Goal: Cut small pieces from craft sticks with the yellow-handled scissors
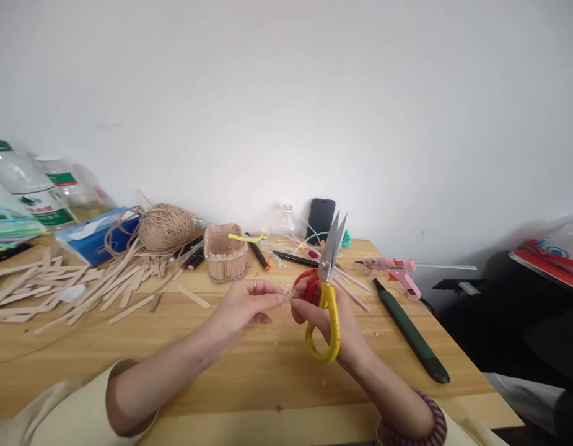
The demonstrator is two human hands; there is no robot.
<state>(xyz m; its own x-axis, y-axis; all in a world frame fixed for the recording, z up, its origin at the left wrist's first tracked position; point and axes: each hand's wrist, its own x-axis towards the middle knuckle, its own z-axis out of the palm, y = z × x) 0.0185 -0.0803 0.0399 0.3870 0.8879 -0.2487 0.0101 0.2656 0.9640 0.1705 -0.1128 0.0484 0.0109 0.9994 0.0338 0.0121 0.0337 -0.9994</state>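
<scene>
Pinching tiny, pale scrap of unclear material [288,289] with left hand [246,305] over light-brown wooden tabletop [258,378]; gripping red-and-yellow-handled metal scissors [328,290] blades-up in right hand [346,329], probably to free fingertips for scrap

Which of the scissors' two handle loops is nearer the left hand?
The red loop; the other, the yellow loop, hangs lower and farther from the left hand.

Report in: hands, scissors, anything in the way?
Left hand close to right hand, anything pinched too small to identify. Right hand holding scissors, blades up, slightly parted. Stick-sided basket just beyond left hand, not between the hands.
</scene>
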